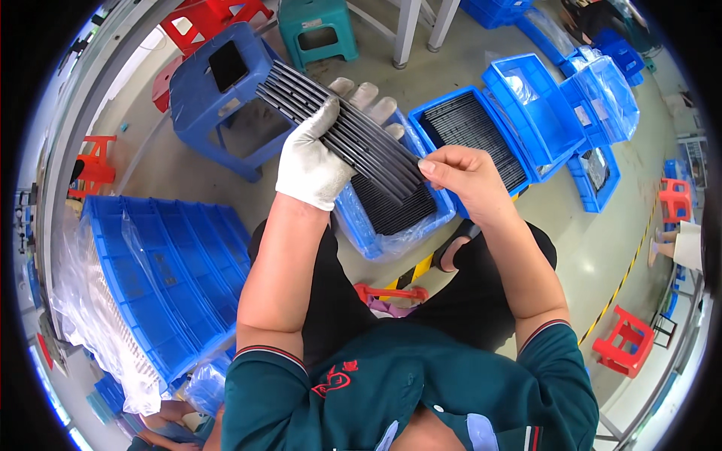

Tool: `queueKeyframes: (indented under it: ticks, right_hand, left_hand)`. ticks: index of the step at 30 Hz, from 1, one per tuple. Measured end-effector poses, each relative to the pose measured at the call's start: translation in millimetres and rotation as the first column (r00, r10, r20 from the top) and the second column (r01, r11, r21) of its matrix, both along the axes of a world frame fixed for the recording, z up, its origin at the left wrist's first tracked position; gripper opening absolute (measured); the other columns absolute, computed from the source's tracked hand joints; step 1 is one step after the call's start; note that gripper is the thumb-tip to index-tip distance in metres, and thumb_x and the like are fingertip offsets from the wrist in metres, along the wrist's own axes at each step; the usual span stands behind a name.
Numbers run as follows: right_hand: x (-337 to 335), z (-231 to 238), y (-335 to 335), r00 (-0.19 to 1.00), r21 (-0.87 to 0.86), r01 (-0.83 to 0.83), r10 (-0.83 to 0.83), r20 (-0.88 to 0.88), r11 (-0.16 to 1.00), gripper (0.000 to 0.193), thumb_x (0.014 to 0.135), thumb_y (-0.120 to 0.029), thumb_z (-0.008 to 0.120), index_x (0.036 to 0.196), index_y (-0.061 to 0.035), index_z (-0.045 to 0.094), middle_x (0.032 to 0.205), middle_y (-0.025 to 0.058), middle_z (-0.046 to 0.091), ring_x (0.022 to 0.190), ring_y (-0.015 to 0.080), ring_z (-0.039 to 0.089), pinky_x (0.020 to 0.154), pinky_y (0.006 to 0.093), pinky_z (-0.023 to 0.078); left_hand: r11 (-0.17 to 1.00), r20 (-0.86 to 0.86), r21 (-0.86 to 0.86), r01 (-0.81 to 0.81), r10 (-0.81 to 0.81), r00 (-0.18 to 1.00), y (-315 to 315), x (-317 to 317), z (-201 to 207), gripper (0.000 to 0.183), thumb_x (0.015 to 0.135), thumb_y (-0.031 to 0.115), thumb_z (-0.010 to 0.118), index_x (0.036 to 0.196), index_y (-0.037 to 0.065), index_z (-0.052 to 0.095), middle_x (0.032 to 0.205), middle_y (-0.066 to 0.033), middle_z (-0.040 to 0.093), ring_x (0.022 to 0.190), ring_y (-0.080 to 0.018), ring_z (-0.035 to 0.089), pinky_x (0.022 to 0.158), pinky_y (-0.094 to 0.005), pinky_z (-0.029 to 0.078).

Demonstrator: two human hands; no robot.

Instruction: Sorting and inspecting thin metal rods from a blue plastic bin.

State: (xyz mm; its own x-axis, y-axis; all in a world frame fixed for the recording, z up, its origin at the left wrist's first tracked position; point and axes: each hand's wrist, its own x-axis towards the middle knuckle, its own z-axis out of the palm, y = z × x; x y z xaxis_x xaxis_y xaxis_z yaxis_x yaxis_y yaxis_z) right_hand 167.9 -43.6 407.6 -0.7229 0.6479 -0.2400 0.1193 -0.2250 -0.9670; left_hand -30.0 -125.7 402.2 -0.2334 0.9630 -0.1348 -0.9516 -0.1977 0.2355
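My left hand (312, 165), in a white glove, supports a slanting bundle of thin black rods (353, 139). Its thumb lies over the rods, and the other fingers show beyond them. My bare right hand (474, 180) pinches with thumb and forefinger at the bundle's lower right end; I cannot tell how many rods it grips. Below the bundle, a blue bin (366, 239) with a clear plastic liner contains more black rods (387, 214). Just to the right, a second blue bin (442, 100) holds rows of similar rods (466, 124).
A blue stool (192, 98) bearing a flat black item (227, 65) stands at far left, near a teal stool (316, 26). Blue crates (169, 278) are stacked at left beside plastic sheeting (90, 308). More blue bins (538, 105) and a red stool (624, 342) stand right.
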Motion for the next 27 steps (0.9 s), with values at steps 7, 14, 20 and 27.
queueKeyframes:
  ticks: [7,14,20,27]
  right_hand:
    - [2,-3,5,1.000,-0.046,-0.031,0.031,-0.002,0.998,0.015,0.081,-0.013,0.072,0.087,-0.0002,0.067,0.075,0.0013,0.061,0.069,0.0082,0.054,0.065,0.0222,0.043]
    - [-1,-5,2,0.999,-0.077,-0.034,0.035,0.018,0.996,0.017,0.079,-0.013,0.074,0.087,-0.0003,0.065,0.075,0.0005,0.060,0.068,0.0081,0.052,0.064,0.0223,0.043]
    - [0,-10,4,0.996,-0.120,-0.075,0.080,0.035,0.990,0.017,0.078,-0.012,0.073,0.085,-0.0015,0.062,0.073,-0.0011,0.058,0.066,0.0069,0.051,0.062,0.0211,0.041]
    - [-1,-11,7,0.993,-0.249,-0.098,0.113,0.046,0.963,0.018,0.074,-0.010,0.074,0.079,-0.0060,0.058,0.070,-0.0012,0.055,0.062,0.0074,0.049,0.056,0.0205,0.038]
  left_hand:
    - [0.999,-0.040,-0.048,-0.017,0.015,0.999,2,2,1,0.028,0.099,0.019,0.039,0.122,0.006,0.047,0.126,-0.0185,0.050,0.122,-0.0406,0.047,0.098,-0.0638,0.040]
    - [0.998,-0.089,-0.059,-0.034,0.029,0.996,2,-2,-3,0.028,0.101,0.018,0.034,0.122,0.005,0.046,0.128,-0.0193,0.049,0.123,-0.0418,0.047,0.097,-0.0639,0.042]
    - [0.993,-0.099,-0.112,-0.045,0.033,0.995,3,2,1,0.026,0.100,0.018,0.037,0.120,0.006,0.047,0.126,-0.0183,0.050,0.121,-0.0404,0.049,0.096,-0.0627,0.044]
    - [0.996,-0.058,-0.088,-0.017,0.012,0.998,2,2,0,0.025,0.099,0.017,0.038,0.120,0.005,0.048,0.125,-0.0181,0.051,0.122,-0.0403,0.047,0.097,-0.0624,0.043]
